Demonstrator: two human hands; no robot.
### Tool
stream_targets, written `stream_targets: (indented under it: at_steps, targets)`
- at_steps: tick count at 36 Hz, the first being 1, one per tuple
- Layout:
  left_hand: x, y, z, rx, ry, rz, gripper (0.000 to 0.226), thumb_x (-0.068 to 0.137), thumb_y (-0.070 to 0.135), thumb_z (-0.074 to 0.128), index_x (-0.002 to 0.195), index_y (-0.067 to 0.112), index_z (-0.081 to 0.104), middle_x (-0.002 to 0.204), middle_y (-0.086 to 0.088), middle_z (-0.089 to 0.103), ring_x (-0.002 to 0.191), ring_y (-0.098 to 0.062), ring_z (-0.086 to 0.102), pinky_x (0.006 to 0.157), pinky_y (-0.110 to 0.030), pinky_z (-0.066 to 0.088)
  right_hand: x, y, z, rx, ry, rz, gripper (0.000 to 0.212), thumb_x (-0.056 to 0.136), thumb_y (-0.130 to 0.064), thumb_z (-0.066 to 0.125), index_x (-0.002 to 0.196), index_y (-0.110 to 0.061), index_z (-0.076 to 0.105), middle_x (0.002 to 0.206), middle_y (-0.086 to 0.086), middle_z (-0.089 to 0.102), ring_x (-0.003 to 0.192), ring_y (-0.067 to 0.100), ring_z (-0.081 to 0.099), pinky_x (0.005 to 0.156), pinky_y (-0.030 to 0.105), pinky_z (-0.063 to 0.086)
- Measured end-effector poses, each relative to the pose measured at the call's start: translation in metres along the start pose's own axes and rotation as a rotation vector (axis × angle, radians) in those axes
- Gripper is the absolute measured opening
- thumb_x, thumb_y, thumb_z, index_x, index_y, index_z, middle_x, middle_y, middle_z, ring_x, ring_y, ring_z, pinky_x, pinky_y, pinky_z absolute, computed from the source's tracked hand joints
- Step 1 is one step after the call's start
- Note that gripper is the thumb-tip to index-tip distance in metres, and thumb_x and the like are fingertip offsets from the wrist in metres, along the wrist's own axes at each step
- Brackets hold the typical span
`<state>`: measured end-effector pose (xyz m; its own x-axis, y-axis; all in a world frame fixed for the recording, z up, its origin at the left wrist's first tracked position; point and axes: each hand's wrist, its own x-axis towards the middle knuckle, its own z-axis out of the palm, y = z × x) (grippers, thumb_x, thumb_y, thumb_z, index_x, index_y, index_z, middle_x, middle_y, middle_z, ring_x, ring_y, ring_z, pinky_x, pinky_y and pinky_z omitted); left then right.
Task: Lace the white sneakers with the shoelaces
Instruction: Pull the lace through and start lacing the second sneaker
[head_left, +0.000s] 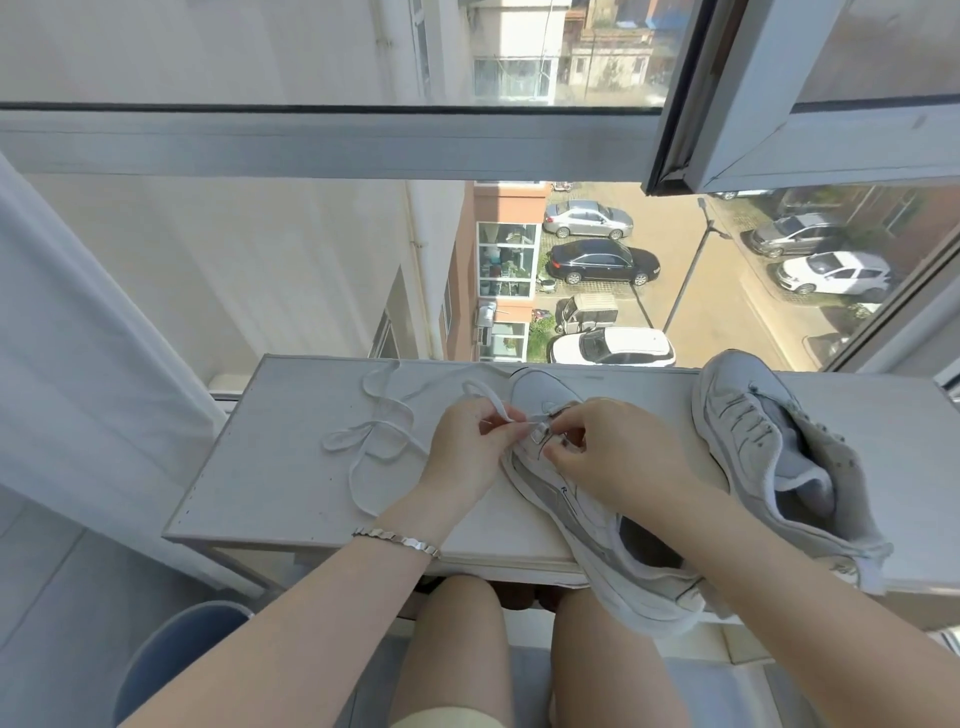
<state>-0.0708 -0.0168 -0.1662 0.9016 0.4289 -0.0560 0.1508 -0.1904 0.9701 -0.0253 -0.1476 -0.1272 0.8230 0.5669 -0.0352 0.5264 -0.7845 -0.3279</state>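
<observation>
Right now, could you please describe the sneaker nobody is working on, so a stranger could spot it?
Find the white shelf under the window. Two white sneakers rest on it; yours is the sneaker at the far right, with its grey lining showing. Unlike the middle sneaker, it lies untouched.

Bright, soft daylight through the window (322, 249); wide-angle bending at edges, perhaps slight blur.

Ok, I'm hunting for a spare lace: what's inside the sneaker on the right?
The right-hand sneaker shows only grey lining in its opening, no lace. Towards the toe, its upper covers the inside.
</observation>
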Motion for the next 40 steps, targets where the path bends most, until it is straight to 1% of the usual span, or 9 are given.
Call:
stream_targets:
  at_steps: [6,10,16,20,24,28,35,38,40]
  targets:
    - [0.013,-0.004,-0.005,0.103,-0.124,0.006,0.031,0.082,-0.003,0.064,0.067,0.024,0.059,0.07,-0.002,0.056,0.072,-0.018,0.05,0.063,-0.014,0.036,0.001,0.001,0.0,0.035,-0.017,0.01,0.026,0.089,-0.034,0.053,0.111,-0.032,0.066,0.105,-0.008,0.061,0.098,0.013,0.055,0.069,0.021,0.035]
    - [0.02,0.0,-0.011,0.163,-0.233,0.012,0.023,0.083,-0.002,0.064,0.074,0.019,0.061,0.071,0.002,0.052,0.066,-0.01,0.044,0.059,-0.008,0.034,0.0,0.003,-0.001,0.054,-0.035,0.0,0.025,0.089,-0.033,0.054,0.11,-0.031,0.066,0.097,-0.009,0.058,0.093,0.011,0.053,0.068,0.021,0.033]
    - [0.024,0.002,-0.015,0.14,-0.322,0.05,0.021,0.082,-0.01,0.062,0.084,0.011,0.064,0.081,0.004,0.047,0.069,0.0,0.051,0.069,-0.005,0.042,0.0,0.005,-0.003,0.082,-0.067,-0.025,0.024,0.09,-0.031,0.055,0.11,-0.028,0.067,0.086,-0.011,0.052,0.083,0.009,0.048,0.066,0.023,0.033]
    - [0.022,0.002,-0.015,0.13,-0.284,0.095,0.02,0.079,-0.011,0.064,0.086,0.008,0.066,0.077,0.001,0.049,0.056,0.011,0.051,0.063,-0.005,0.04,0.0,0.004,-0.002,0.101,-0.055,-0.018,0.024,0.089,-0.03,0.055,0.109,-0.028,0.068,0.081,-0.013,0.05,0.082,0.008,0.046,0.06,0.022,0.032]
    - [0.019,-0.002,-0.012,0.144,-0.205,0.152,0.021,0.076,-0.008,0.069,0.084,0.012,0.071,0.078,-0.001,0.055,0.061,0.009,0.053,0.064,-0.006,0.04,-0.001,0.005,-0.003,0.179,-0.058,-0.002,0.022,0.088,-0.027,0.057,0.107,-0.026,0.069,0.065,-0.015,0.045,0.067,0.006,0.044,0.051,0.012,0.027]
    - [0.014,-0.003,-0.012,0.255,-0.15,0.209,0.014,0.08,0.002,0.07,0.093,0.006,0.074,0.083,0.002,0.062,0.07,0.005,0.054,0.065,-0.003,0.038,-0.002,0.005,-0.002,0.254,-0.053,-0.005,0.019,0.087,-0.024,0.059,0.102,-0.02,0.071,0.059,-0.011,0.046,0.055,0.004,0.04,0.049,0.015,0.028]
    - [-0.002,-0.001,-0.01,0.378,-0.087,0.487,0.009,0.079,-0.001,0.069,0.085,0.002,0.076,0.08,0.0,0.069,0.072,0.023,0.047,0.066,0.001,0.032,-0.002,0.006,0.001,0.322,-0.026,-0.009,0.016,0.085,-0.022,0.061,0.094,-0.017,0.074,0.055,-0.01,0.045,0.053,0.007,0.04,0.053,0.021,0.031]
    - [-0.006,-0.006,-0.007,0.42,-0.07,0.514,0.011,0.079,0.002,0.069,0.087,0.006,0.075,0.08,-0.001,0.067,0.079,0.012,0.047,0.07,0.001,0.032,-0.001,0.008,0.004,0.337,-0.024,-0.011,0.015,0.084,-0.024,0.063,0.093,-0.018,0.074,0.055,-0.008,0.045,0.052,0.008,0.039,0.052,0.02,0.03]
    - [-0.009,-0.008,-0.007,0.401,-0.067,0.487,0.015,0.077,0.003,0.071,0.091,0.008,0.074,0.08,0.006,0.062,0.081,0.008,0.049,0.066,0.0,0.033,0.0,0.009,0.005,0.356,-0.016,-0.002,0.019,0.082,-0.026,0.066,0.099,-0.02,0.072,0.06,-0.011,0.048,0.056,0.005,0.042,0.052,0.015,0.03]
